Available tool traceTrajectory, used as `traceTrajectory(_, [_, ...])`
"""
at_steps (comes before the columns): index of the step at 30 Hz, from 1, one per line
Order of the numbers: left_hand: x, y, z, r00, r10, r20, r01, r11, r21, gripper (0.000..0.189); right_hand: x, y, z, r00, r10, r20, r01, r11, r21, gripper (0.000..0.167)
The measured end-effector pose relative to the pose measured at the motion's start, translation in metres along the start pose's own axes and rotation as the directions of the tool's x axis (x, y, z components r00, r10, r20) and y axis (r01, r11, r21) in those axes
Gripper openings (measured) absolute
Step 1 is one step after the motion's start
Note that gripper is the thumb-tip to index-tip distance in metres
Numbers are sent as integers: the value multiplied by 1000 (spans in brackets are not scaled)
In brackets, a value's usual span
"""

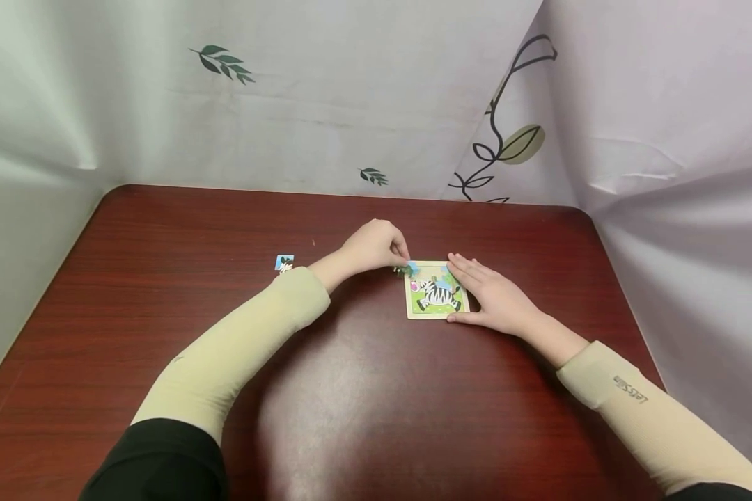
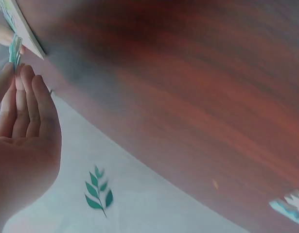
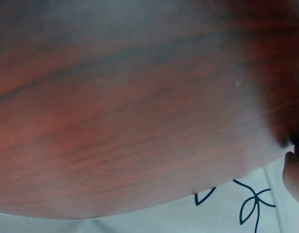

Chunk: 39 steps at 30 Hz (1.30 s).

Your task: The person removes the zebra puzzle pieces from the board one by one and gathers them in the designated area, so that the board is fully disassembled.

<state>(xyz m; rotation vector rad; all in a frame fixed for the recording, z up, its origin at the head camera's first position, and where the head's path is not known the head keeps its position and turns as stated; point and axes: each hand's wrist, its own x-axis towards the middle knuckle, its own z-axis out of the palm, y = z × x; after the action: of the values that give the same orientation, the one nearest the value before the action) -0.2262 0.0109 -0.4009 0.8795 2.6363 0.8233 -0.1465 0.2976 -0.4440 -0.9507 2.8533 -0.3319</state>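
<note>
A small square zebra puzzle board (image 1: 439, 312) with a pale wooden rim lies flat on the table. My left hand (image 1: 374, 246) pinches a green and blue puzzle piece (image 1: 404, 270) between thumb and fingertips at the board's upper left corner. The left wrist view shows that piece (image 2: 14, 51) edge-on, near the board's rim (image 2: 30, 36). On the board's right side rests my right hand (image 1: 498, 298), fingers extended by the upper right corner and thumb by the lower right. Only a sliver of the right hand (image 3: 295, 177) enters the right wrist view.
Another loose puzzle piece (image 1: 285, 263), blue with black and white, lies left of the board, beyond the left forearm. The dark red wooden table (image 1: 363, 390) has rounded far corners. Pale cloth with leaf prints (image 1: 326, 104) hangs behind it and at both sides.
</note>
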Motion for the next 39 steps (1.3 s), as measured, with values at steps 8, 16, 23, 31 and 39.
traceTrajectory(8, [-17, -27, -23, 1000, 5, 13, -5, 1000, 15, 6, -1, 1, 1, 1000, 6, -2, -6, 1000, 3, 105])
traceTrajectory(16, [-43, -54, -40, 999, -40, 11, 40, 999, 35, 5, -2, 1, 2, 1000, 1, -13, -1, 1000, 2, 104])
traceTrajectory(23, [-59, -76, -51, 997, -74, -2, 74, 995, 74, 4, 0, 0, 2, 1000, -7, -16, 7, 1000, 11, 105])
traceTrajectory(31, [-70, -92, -52, 992, -123, 8, 122, 989, 80, 6, 1, 2, 3, 999, -19, -27, 19, 1000, 2, 105])
traceTrajectory(39, [-73, -94, -52, 990, -144, 0, 144, 987, 71, 7, 0, 2, 2, 1000, -8, -10, 8, 1000, 6, 104])
